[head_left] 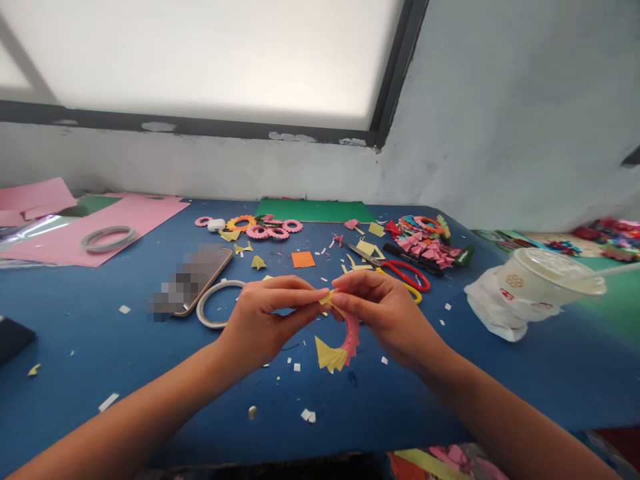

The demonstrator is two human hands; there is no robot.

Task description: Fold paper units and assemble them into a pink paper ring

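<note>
The left hand (273, 313) and the right hand (387, 310) meet at their fingertips, both pinching a small folded piece of pale-yellow paper (327, 298). Just below the grip, a curved, saw-toothed band of pink paper (353, 337) hangs from behind the right fingers and ends in a pleated, pointed fan of yellow paper (329, 355); the fingers hide whether the band joins the pinched piece. The pink curve looks formed, but it spans only part of a circle, its ends apart, so the shape seems unfinished. Beyond the grip to its left, toothed pink paper rings (269, 231) are closed and appear complete, while beyond it to the right lies a layered heap of multicoloured folded paper (425, 243). Straight past the fingertips, a flat orange paper square (303, 259) looks unworked. Metal scissors with red and yellow handles (386, 265) rest just beyond the right hand, among angular yellow offcuts. Beside the left hand lies a smooth, white ring-shaped roll (203, 311), probably tape. Small white paper chips (309, 415) dot the blue tabletop (375, 413) nearer than the grip.
</note>
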